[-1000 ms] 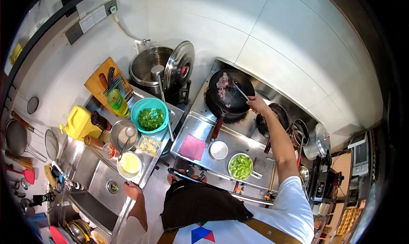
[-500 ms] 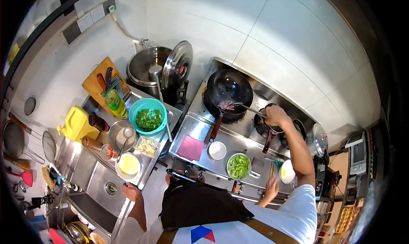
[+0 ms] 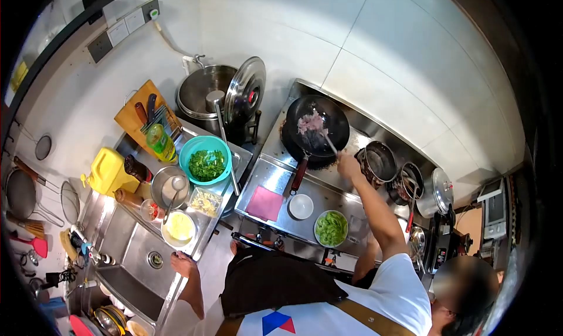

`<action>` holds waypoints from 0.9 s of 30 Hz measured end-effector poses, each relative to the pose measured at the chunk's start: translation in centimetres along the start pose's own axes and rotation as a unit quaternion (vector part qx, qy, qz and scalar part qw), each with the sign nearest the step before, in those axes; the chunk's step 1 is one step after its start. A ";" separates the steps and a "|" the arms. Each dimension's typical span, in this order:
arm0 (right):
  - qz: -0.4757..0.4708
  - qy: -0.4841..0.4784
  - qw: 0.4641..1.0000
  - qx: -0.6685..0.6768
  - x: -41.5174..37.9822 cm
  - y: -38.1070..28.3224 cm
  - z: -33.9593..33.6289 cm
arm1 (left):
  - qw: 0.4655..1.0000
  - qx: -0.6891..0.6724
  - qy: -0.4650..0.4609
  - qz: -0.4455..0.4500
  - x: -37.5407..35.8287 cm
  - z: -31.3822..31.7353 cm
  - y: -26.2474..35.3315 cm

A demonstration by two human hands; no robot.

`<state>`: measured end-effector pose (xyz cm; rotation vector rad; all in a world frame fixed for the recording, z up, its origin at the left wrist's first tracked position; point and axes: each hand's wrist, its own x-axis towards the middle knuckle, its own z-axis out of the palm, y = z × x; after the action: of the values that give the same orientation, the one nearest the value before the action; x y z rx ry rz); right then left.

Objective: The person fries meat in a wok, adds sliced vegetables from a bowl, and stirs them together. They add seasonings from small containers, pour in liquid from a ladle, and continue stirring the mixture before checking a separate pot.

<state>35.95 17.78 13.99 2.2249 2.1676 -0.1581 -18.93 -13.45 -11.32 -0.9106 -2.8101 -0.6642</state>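
My right hand [image 3: 350, 165] is closed round the handle of a spatula [image 3: 330, 141], reaching over the stove from the right. The spatula's head is among pieces of pinkish meat [image 3: 311, 122] in a black wok [image 3: 335, 114]. The wok's dark handle [image 3: 299, 175] points toward me, with no hand on it. My left hand [image 3: 184, 264] rests on the edge of the steel sink counter [image 3: 196, 245], holding nothing. Just beyond it stands a bowl of pale yellow contents [image 3: 179, 226].
Greens fill a turquoise basin [image 3: 223, 167] on the left counter. A white bowl [image 3: 301, 206], a pink cloth [image 3: 265, 203] and a bowl of green slices [image 3: 331, 228] are before the wok. Two pans [image 3: 380, 161] stand to its right. A co-worker [image 3: 466, 286] is at lower right.
My right hand has moved left and down toward the wok, and the meat now lies spread farther up the wok. The co-worker's head has come into view; the white bowl of yellow contents is out of sight.
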 end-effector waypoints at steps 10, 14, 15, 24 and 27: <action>0.001 -0.030 0.999 -0.026 -4.1 -0.6 -2.6 | 0.999 -0.004 0.022 0.027 0.0 -0.1 0.1; 0.002 -0.073 0.997 -0.021 -6.1 -2.0 -4.7 | 1.000 0.009 0.003 0.018 0.0 -0.4 0.1; -0.007 -0.075 0.997 -0.025 -5.9 -2.3 -4.4 | 1.000 0.020 -0.014 0.005 0.2 -0.7 0.4; 0.078 0.040 0.995 0.049 -0.1 -1.3 0.6 | 1.000 0.004 -0.011 -0.010 0.2 -0.8 0.6; 0.052 0.003 0.998 0.024 1.7 -0.5 2.8 | 1.000 0.009 -0.023 -0.019 0.2 -1.0 0.8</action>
<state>35.32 19.25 11.08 2.3604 2.0665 -0.2023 -18.61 -13.23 -10.06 -0.8819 -2.8751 -0.6304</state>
